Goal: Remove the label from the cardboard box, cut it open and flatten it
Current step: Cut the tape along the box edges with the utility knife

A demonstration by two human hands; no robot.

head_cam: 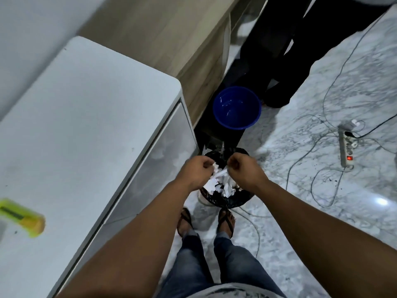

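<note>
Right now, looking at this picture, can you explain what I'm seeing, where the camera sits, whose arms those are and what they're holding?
There is one picture, taken by a camera worn on a person's head, looking down. The two bare arms are that person's own. The left hand and right hand each pinch a white paper strip, probably the torn label, over a bin lined with a black bag holding paper scraps. Left is a white cabinet with a blurred yellow tool on top. On the marble floor stand a blue bucket and a power strip with cables. No cardboard box is in view.
</note>
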